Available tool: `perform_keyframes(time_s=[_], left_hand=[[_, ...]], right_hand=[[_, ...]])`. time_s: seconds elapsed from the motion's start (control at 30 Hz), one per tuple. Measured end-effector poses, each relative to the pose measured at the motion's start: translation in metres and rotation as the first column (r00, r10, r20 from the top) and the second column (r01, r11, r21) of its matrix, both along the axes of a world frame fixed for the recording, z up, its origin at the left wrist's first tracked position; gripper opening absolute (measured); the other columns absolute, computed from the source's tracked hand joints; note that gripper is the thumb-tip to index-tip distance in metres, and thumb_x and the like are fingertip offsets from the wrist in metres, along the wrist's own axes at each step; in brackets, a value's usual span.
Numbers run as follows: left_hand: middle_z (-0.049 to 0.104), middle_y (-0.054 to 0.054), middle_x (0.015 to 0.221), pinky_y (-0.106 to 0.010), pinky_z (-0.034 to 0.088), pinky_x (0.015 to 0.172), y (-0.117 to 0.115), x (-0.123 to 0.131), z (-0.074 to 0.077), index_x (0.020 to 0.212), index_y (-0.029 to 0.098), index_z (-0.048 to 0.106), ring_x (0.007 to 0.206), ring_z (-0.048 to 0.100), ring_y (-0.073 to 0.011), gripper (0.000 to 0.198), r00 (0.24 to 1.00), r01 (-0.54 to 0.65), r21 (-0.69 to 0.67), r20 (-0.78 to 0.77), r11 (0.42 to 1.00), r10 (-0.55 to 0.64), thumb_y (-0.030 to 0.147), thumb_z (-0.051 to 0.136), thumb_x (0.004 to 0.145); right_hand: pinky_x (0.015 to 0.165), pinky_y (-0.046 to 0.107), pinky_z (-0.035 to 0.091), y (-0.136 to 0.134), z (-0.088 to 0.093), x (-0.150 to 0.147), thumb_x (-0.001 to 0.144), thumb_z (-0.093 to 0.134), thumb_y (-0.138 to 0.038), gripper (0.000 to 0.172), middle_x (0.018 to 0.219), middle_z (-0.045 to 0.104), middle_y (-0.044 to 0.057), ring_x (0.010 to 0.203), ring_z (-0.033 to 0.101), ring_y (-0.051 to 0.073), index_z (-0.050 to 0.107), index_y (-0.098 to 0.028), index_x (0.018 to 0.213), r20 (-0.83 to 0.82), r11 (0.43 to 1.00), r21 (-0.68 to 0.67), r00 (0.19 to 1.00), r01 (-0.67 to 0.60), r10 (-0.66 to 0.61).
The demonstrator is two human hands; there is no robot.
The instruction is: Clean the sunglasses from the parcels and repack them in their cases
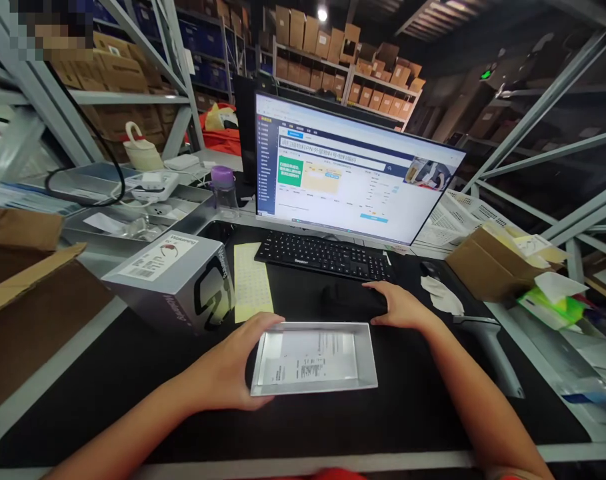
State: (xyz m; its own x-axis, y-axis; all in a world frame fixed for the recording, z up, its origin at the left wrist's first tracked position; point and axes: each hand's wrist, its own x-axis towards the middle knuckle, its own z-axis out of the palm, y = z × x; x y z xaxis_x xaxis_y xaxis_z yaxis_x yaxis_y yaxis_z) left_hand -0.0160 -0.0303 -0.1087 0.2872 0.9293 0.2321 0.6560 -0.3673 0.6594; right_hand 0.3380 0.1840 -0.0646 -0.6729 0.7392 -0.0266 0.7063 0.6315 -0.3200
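My left hand [237, 363] is wrapped around the left end of a shallow, silver-white open box [365, 357]. A printed sheet [307, 357] with a barcode-like block of text shows inside it. Behind and to the right, my right hand [403, 307] grips the right end of a dark, flat object [353, 298]; against the black mat its kind cannot be made out. A yellow sheet of small labels [253, 283] lies left of that object. A large grey printed box [177, 287] stands beyond my left hand, with a white label on top.
A keyboard [327, 257] and a lit monitor [353, 173] stand at the back. On the right lie a barcode scanner [497, 353], a crumpled white tissue [441, 295] and a cardboard box [483, 263]. An open carton [37, 313] borders the left side; a purple-lidded bottle [224, 187] stands behind.
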Motion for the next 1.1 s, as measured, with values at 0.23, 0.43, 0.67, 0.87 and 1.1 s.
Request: perform_keyframes(time_s=[0.23,0.43,0.67,0.87,1.1], left_hand=[[0.044,-0.012,0.143,-0.046,0.045,0.11,0.031,0.004,0.012,0.142,0.027,0.027,0.132,0.05,-0.0336,0.091,0.971,-0.238,0.053,0.05,0.97,0.235,0.028,0.075,0.065],[0.046,-0.013,0.142,-0.051,0.037,0.117,0.073,0.025,0.008,0.141,0.022,0.036,0.134,0.047,-0.0338,0.092,0.977,-0.182,0.025,0.114,0.983,0.178,0.021,0.076,0.058],[0.042,-0.018,0.146,-0.059,0.027,0.12,0.105,0.025,0.002,0.144,0.02,0.04,0.141,0.038,-0.039,0.088,0.954,-0.263,0.125,0.179,0.957,0.239,0.025,0.078,0.065],[0.038,-0.022,0.153,-0.059,0.032,0.116,0.076,0.054,-0.002,0.154,0.019,0.02,0.145,0.033,-0.044,0.128,0.896,-0.127,0.145,0.441,0.981,0.05,0.069,0.084,0.054],[0.042,-0.017,0.151,-0.053,0.037,0.115,0.027,0.062,0.015,0.155,0.025,0.011,0.138,0.045,-0.0373,0.102,0.89,-0.156,0.373,0.454,0.915,-0.034,0.036,0.071,0.074]], right_hand=[[0.104,0.049,0.047,0.025,0.047,0.007,0.074,0.076,-0.045,0.063,0.129,0.067,0.012,0.118,0.063,0.033,0.06,-0.02,0.13,-0.535,0.95,0.112,0.823,0.292,-0.189],[0.109,0.049,0.043,0.023,0.057,-0.013,0.067,0.083,-0.046,0.075,0.13,0.065,0.011,0.123,0.059,0.033,0.054,-0.022,0.132,-0.827,0.984,-0.06,0.543,0.17,-0.144],[0.114,0.048,0.039,-0.021,0.027,-0.055,0.071,0.085,-0.04,0.077,0.142,0.057,0.01,0.133,0.051,0.032,0.051,-0.026,0.138,-0.818,0.964,-0.185,0.574,-0.192,-0.043],[0.117,0.051,0.035,-0.075,-0.011,-0.092,0.077,0.078,-0.055,0.084,0.15,0.048,0.014,0.14,0.045,0.033,0.042,-0.024,0.147,-0.787,0.89,-0.371,0.599,-0.267,-0.148],[0.11,0.049,0.045,-0.091,0.011,-0.076,0.072,0.08,-0.063,0.09,0.146,0.053,0.011,0.132,0.052,0.037,0.046,-0.032,0.149,-0.578,0.929,-0.055,0.771,-0.365,0.268]])
